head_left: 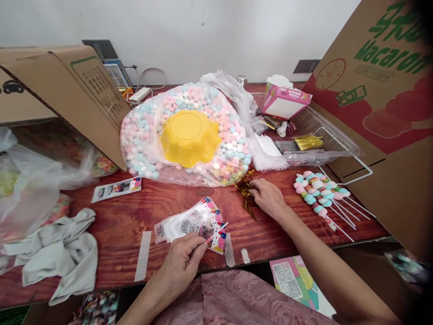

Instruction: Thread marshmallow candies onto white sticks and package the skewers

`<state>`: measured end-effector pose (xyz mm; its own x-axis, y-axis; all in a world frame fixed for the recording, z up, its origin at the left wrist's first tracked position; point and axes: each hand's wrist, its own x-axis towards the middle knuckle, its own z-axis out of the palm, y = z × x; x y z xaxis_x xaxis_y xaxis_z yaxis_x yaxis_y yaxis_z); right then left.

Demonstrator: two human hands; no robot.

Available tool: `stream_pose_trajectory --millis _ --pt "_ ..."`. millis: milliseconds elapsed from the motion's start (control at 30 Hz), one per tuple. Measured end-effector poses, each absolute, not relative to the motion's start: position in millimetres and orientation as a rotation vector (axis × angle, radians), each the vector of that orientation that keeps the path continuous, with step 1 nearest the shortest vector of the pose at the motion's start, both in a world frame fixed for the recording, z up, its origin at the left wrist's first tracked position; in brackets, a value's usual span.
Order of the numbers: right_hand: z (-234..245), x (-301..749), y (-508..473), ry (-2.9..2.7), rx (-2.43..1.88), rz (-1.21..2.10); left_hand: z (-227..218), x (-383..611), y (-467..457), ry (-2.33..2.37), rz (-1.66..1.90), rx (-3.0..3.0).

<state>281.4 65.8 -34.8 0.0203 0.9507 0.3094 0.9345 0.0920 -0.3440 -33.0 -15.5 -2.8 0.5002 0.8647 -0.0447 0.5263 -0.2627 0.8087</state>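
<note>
My left hand (184, 255) is closed in a pinch on a thin pink-and-white stick (219, 232), just over a fanned stack of clear printed bags (189, 223) with colourful ends. My right hand (269, 196) reaches down to a loose bunch of gold twist ties (246, 198). Its fingers are bent against the ties, and whether it grips one is hidden. To the right, several marshmallow skewers (318, 189) lie in a pile with their white sticks toward the front.
A large bag of pastel marshmallows (230, 117) with an upturned yellow bowl (191, 135) stands behind my hands. A clear tray (333, 146) holds sticks and gold ties. Cardboard boxes (91, 90) flank both sides. A grey cloth (67, 253) lies at left, near a single bag (115, 189).
</note>
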Motion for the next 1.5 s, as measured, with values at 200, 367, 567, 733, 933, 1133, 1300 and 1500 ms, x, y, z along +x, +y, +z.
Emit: stream_pose_trajectory --millis 200,367,567,733,933,1133,1300,1500 --pt "-36 286 46 -1.78 -1.757 -0.026 4 -41 -8 1.18 0.616 1.923" --pt "-25 288 31 -1.7 -1.631 -0.132 12 -39 -3 1.141 0.665 1.577" --pt "-12 243 9 -1.91 -1.211 -0.383 33 -6 -1 0.938 0.578 0.862" --pt "3 197 -1 -2.01 -0.956 -0.049 31 9 4 0.861 0.767 1.031" --pt "5 180 -9 -1.342 -1.079 1.431 23 -15 -3 0.841 0.754 1.037" --pt "-6 172 -6 -1.056 -1.055 1.784 26 -25 -3 0.848 0.809 1.223" --pt "-3 176 -16 -1.254 -1.199 1.429 15 -29 -4 0.971 0.887 1.347" --pt "7 152 -37 -1.584 -1.186 0.405 8 -28 -7 1.046 0.953 1.233"
